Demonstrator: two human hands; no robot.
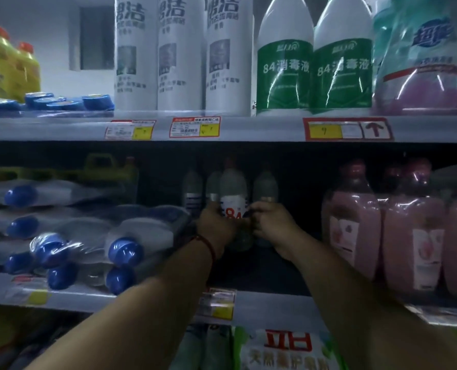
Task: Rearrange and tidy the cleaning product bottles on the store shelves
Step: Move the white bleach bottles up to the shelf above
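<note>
Deep in the dim middle shelf stand several small white "84" disinfectant bottles. The front one (232, 193) has a red "84" on its label. My left hand (216, 225) wraps its left side and my right hand (270, 222) closes on its right side, the fingers meeting over its lower half. Another small bottle (265, 186) stands right behind my right hand, and whether that hand touches it too is unclear. Two more small bottles (192, 188) stand upright at the left rear.
White bottles with blue caps (126, 249) lie stacked at the left of the middle shelf (275, 303). Pink detergent bottles (408, 236) stand at the right. On the upper shelf are tall white bottles (180, 57), green-labelled 84 bottles (284, 65) and yellow jugs (6, 62).
</note>
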